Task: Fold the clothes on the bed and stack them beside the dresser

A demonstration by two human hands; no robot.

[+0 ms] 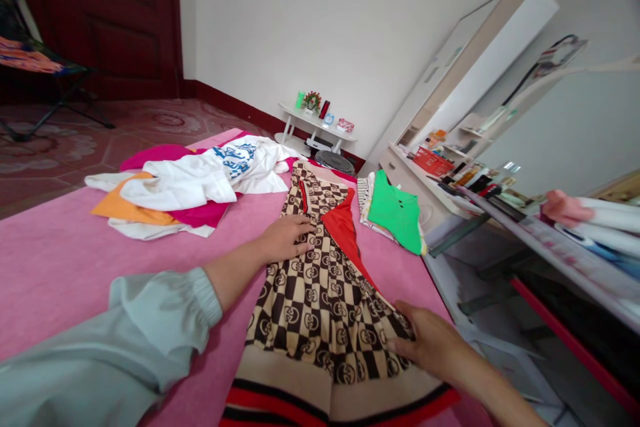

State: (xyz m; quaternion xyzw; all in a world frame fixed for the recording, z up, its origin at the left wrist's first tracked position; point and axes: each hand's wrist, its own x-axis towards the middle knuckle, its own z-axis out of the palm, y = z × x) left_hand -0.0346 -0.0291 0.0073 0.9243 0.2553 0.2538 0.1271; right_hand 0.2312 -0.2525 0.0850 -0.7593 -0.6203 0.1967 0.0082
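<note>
A brown-and-cream checkered dress (307, 293) with a red, black and beige hem lies lengthwise on a pink bedspread (240, 260). Part of its right side is turned inward, showing a red patch (345, 227) near the upper section. My left hand (287, 239) rests on the dress's left side below the top, fingers stretched out and holding nothing. Lower down at the right edge, my right hand (433, 340) grips the skirt fabric, with the thumb on top; some of its fingers are hidden.
Left of the dress lies a loose heap of clothes with a white shirt (200, 177). On the right sits a folded stack topped by a green shirt (395, 210). A cluttered dressing table (440, 193) runs along the right side; a low white shelf (317, 121) stands behind the bed.
</note>
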